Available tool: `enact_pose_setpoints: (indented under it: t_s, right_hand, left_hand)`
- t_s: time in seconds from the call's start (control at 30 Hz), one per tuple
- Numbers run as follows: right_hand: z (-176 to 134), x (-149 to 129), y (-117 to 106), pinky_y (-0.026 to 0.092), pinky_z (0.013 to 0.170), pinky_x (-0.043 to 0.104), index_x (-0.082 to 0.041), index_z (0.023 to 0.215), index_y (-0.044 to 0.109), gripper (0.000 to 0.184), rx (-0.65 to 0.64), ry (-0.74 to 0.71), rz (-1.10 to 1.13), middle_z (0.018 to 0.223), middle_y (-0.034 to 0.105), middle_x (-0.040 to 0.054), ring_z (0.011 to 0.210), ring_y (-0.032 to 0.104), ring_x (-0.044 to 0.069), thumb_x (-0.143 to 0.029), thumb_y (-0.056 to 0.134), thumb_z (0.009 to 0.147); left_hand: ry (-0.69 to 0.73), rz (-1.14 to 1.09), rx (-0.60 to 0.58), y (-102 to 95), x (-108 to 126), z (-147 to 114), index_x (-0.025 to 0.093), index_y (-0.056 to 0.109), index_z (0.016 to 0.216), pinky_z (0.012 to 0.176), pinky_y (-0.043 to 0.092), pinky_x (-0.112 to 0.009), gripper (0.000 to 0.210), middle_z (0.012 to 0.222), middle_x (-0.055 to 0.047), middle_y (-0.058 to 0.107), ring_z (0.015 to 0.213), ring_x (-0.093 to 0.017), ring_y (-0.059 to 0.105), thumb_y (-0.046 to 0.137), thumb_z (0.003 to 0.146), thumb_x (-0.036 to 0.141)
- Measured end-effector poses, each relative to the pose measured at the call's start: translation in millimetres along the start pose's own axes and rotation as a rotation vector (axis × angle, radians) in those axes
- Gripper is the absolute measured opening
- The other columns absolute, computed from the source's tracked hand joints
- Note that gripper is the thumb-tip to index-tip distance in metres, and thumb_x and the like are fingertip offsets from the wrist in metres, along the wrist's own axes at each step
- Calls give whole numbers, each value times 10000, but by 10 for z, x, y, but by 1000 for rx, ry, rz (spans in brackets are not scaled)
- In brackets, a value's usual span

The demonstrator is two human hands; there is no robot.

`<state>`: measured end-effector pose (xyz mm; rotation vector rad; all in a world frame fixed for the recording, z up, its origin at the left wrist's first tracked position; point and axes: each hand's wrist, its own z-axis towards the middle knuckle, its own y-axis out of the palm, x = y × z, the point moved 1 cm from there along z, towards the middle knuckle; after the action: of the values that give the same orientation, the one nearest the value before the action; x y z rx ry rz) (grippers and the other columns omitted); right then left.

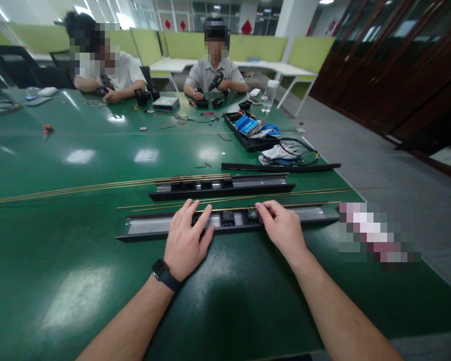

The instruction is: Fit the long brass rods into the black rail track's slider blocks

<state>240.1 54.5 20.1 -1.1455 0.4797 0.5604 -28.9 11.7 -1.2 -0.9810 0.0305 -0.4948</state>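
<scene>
In the head view a long black channel (146,236) with a silvery inner face lies crosswise before me. Small black blocks (228,217) sit inside it. My left hand (188,238) rests over its left-middle part, fingers spread, hiding what lies beneath. The thumb and fingers of my right hand (281,225) are pinched on a thin brass rod (236,208), which runs along the channel's far side. Just left of those fingertips is another black block (251,215). Loose brass rods (311,192) lie right behind this channel.
A second channel (225,192) lies farther back, with long brass rods (97,187) across it. Beyond are a black strip (281,167), gloves (280,153) and a black tray (251,145). Two people sit across the green table (97,291), one holding a power drill (216,80).
</scene>
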Motion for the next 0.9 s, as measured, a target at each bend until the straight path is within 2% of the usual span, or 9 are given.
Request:
enact_pose_setpoints:
  t_s: [0.17, 0.3, 0.5, 0.67, 0.9]
  right_hand:
    - [6, 16, 6, 427, 670, 307, -252, 880, 787, 420, 9, 2, -21, 705, 747, 22, 644, 678, 194, -581, 562, 1012]
    - [10, 8, 1, 434, 673, 313, -248, 879, 789, 434, 10, 3, -26, 706, 751, 28, 643, 683, 197, -584, 550, 1014]
    - [15, 0, -41, 470, 726, 331, -229, 1045, 801, 406, 94, 29, -58, 683, 739, 25, 680, 707, 217, -565, 576, 997]
    - [0, -13, -23, 474, 737, 322, -247, 951, 814, 356, 70, -25, -31, 705, 749, 18, 655, 693, 196, -538, 612, 992]
    - [7, 10, 3, 450, 719, 319, -251, 874, 807, 385, 53, -39, -59, 688, 747, 18, 638, 681, 200, -541, 596, 1012]
  left_hand:
    - [8, 4, -1, -2, 2, 4, 210, 550, 1522, 1201, 435, -577, 523, 1572, -214, 504, 1545, -389, 405, 615, 1014, 314]
    - [2, -9, -6, 2, -2, 6, 232, 534, 1540, 1202, 436, -587, 544, 1578, -203, 505, 1542, -390, 411, 618, 1009, 315]
    - [5, -12, -7, 8, -9, 2, 249, 517, 1553, 1203, 437, -588, 557, 1581, -191, 503, 1546, -387, 407, 616, 1010, 320]
    - [0, -5, -9, 2, 2, 2, 241, 529, 1543, 1210, 431, -579, 540, 1577, -191, 507, 1549, -380, 404, 612, 1014, 315]
    - [5, -8, -1, -6, 7, 7, 234, 529, 1542, 1209, 432, -576, 539, 1575, -192, 506, 1545, -379, 409, 610, 1016, 315]
